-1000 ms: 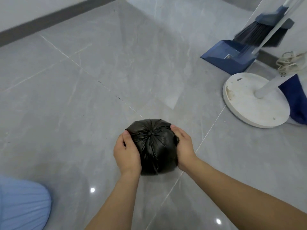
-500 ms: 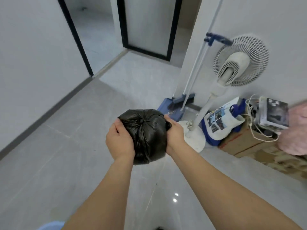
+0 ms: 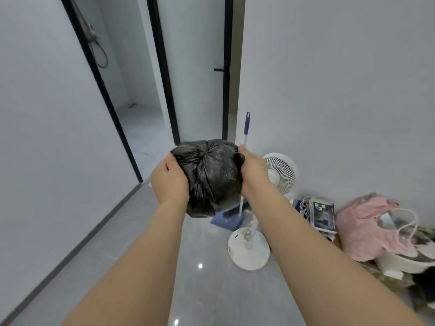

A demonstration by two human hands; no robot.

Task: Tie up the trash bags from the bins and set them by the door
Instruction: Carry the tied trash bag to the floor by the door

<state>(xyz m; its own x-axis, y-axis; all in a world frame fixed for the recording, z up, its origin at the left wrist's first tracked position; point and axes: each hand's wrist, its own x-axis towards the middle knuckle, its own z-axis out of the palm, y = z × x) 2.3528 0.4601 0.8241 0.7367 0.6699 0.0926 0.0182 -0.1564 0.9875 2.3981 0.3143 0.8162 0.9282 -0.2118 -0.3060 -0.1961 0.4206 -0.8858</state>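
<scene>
Hands up front, both on the trash bag (image 3: 209,177): the left hand (image 3: 169,180) grips its left side, the right hand (image 3: 253,175) its right side, fingers curled round the black plastic. Bag is tied, puckered knot facing the camera, held out in the air above the grey floor (image 3: 131,231). Beyond it, a dark-framed doorway (image 3: 141,102) opens onto a tiled room. Down to the right, a white standing fan (image 3: 280,172) by the wall, a blue dustpan (image 3: 226,221) just below the bag, and pink cloth (image 3: 367,220) heaped further right.
</scene>
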